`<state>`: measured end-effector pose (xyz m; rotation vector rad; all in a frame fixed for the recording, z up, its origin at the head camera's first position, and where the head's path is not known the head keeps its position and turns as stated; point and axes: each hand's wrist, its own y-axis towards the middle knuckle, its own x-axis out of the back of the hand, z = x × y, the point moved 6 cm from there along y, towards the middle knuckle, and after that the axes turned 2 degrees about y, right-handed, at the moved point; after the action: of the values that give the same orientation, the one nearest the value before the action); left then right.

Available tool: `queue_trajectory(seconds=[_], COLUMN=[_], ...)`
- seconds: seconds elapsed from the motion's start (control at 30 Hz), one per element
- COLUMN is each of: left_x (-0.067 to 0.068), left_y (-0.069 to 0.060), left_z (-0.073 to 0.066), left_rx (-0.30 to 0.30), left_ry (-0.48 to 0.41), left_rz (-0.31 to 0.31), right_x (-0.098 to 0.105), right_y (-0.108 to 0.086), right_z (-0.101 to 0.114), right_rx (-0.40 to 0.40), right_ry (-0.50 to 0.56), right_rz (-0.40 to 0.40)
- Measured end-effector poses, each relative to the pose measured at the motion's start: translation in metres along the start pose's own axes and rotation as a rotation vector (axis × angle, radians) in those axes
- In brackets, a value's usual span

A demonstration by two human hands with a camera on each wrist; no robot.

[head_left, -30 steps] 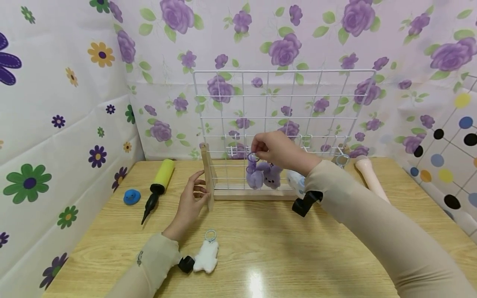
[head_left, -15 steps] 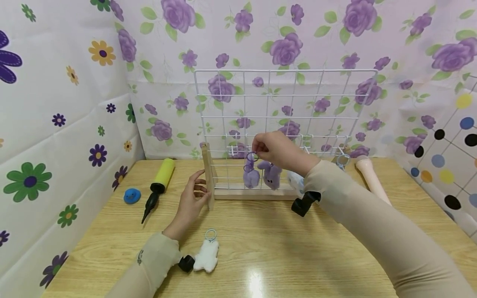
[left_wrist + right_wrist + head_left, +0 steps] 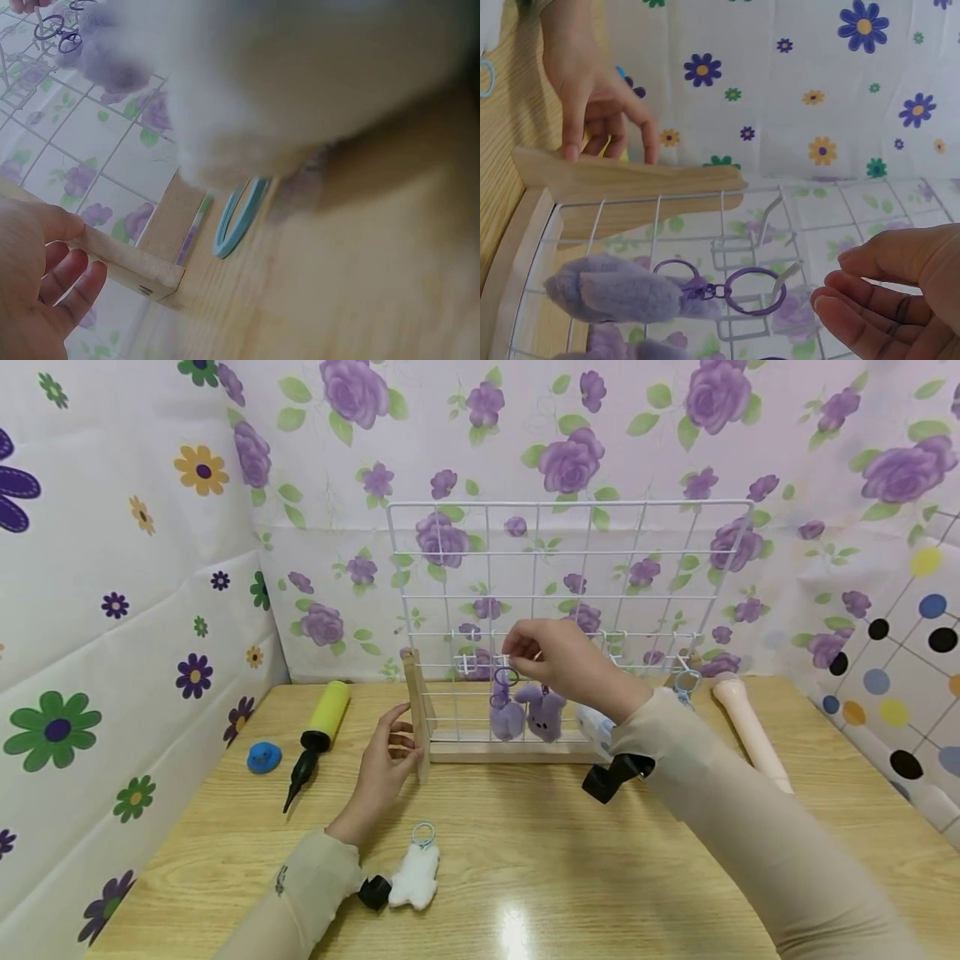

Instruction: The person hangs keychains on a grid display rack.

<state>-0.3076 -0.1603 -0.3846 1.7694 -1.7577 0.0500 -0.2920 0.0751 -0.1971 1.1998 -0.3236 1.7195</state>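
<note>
In the head view a white wire grid rack [image 3: 570, 503] stands on a wooden base. My right hand [image 3: 892, 292], thumb and fingers apart, is just beside the purple ring [image 3: 756, 291] of a purple plush keychain [image 3: 622, 289], holding nothing. That ring hangs on a white hook [image 3: 786, 276]. A second purple plush keychain [image 3: 546, 714] hangs to its right. Beyond, partly behind my right forearm, is a white-and-blue plush [image 3: 595, 727]. My left hand [image 3: 386, 760] rests its thumb and fingertips against the rack's left wooden foot [image 3: 418, 718]; its other fingers bend loosely.
A white plush keychain [image 3: 416, 877] with a pale blue ring lies by my left wrist. On the left of the table are a blue toy duck [image 3: 264, 757] and a yellow-and-black hand pump [image 3: 330, 710]. A pale pink rod [image 3: 750, 727] lies at right.
My right hand has let go of the purple ring and moved slightly up from it. The purple plush hangs still, after swinging a little left. My left hand has stayed at the wooden foot.
</note>
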Motion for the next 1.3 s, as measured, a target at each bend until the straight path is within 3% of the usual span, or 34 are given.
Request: queue_trajectory(seconds=[0.37,0.73,0.9,1.3], left_x=[0.0,0.0,-0.001,-0.001], left_y=[0.0,0.001,0.0,0.001], left_z=[0.003,0.003,0.004,0.004], left_rx=[0.003,0.007,0.016,0.001], left_ry=[0.007,-0.003,0.004,0.002], left_rz=[0.007,0.009,0.009,0.003], right_x=[-0.003,-0.032,-0.045,-0.086], right_y=[-0.013,-0.029,-0.035,-0.043], right_z=[0.013,0.019,0.02,0.015], right_rx=[0.045,0.175,0.199,0.161], right_ry=[0.031,0.091,0.125,0.222], right_rz=[-0.087,-0.154,-0.16,-0.09])
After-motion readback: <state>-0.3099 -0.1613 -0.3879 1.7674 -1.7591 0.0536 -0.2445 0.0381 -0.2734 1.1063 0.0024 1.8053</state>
